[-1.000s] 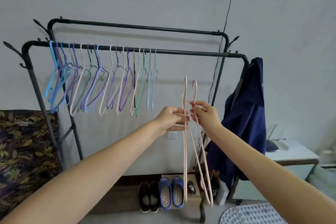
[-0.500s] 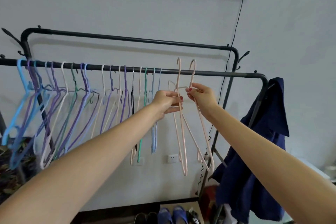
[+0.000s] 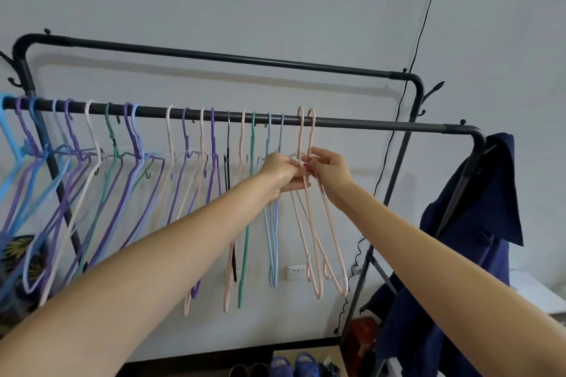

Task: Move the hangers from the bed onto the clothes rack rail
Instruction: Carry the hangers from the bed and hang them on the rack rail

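Two pale pink hangers [image 3: 312,239] have their hooks over the front black rail [image 3: 382,125] of the clothes rack, just right of several blue, purple, green and pink hangers [image 3: 128,168] hanging along it. My left hand [image 3: 283,173] grips the necks of the pink hangers from the left. My right hand [image 3: 329,170] pinches the same necks from the right. The two hands touch below the rail. The bed is out of view.
A second, higher black rail [image 3: 214,56] runs behind. A dark blue garment [image 3: 477,223] hangs on the rack's right end post. Shoes [image 3: 291,367] sit on the floor below. A wall socket [image 3: 296,272] and a dangling cable [image 3: 361,248] lie behind the rack.
Both hands rose with the pink hangers from chest height up to the rail. The hooks now sit over the front rail. The view moved closer to the rack.
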